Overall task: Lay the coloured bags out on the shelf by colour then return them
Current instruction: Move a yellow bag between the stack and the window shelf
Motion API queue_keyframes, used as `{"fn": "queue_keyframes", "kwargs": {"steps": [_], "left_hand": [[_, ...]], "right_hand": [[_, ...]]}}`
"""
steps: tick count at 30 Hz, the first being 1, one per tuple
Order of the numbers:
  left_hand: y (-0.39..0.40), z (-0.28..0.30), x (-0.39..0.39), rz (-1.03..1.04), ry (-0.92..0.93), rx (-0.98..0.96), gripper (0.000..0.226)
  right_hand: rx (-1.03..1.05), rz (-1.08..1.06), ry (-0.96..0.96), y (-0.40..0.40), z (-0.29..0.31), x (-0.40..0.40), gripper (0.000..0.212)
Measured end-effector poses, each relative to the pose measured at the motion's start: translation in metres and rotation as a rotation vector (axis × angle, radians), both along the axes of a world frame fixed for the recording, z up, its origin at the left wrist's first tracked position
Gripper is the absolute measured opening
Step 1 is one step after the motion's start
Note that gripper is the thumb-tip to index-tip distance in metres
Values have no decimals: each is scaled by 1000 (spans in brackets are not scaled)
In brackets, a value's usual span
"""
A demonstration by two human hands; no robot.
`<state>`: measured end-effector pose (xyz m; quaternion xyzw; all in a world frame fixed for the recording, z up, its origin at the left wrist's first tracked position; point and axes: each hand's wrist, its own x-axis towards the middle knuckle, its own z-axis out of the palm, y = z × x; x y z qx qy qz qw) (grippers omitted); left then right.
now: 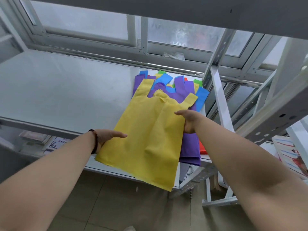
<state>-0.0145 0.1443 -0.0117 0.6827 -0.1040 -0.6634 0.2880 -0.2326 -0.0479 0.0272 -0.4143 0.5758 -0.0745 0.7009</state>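
Observation:
A yellow bag (pixel 146 137) lies on top of a pile of coloured bags (pixel 181 85) at the right end of the grey metal shelf (pixel 63 90); its lower part hangs over the front edge. My left hand (pixel 110 138) grips the yellow bag's left edge, thumb on top. My right hand (pixel 189 120) grips its right edge, thumb over the fabric. Under it lies a purple bag (pixel 190 147), with blue, green and red bags showing at the back and right.
The shelf stretches left of the pile. An upper shelf board (pixel 200 9) hangs overhead. A slanted perforated upright (pixel 216 57) stands right of the pile. Windows run behind. Papers (pixel 290 155) lie at the right, and more stacked papers (pixel 33 139) sit below the shelf at left.

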Motion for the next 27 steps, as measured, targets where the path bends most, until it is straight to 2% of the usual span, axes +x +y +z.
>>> {"fn": "queue_keyframes", "kwargs": {"steps": [4,10,17,21,24,27], "left_hand": [[0,-12,-13,10,-134,-106,46],[21,-21,-4,-50,-329,-118,50],[49,-22,11,-159,-132,-106,43],[74,-26,13,-165,-41,-144,38],[92,-35,8,-120,127,-172,44],[102,-38,0,-146,333,-211,51]], "right_hand": [[-35,-13,65,0,-8,7,34],[-120,-24,66,18,-9,3,35],[-219,-133,12,61,-11,-12,34],[-281,-192,83,93,-19,-16,43],[-311,-260,133,117,-15,-16,43],[-274,-309,38,141,5,-16,40]]}}
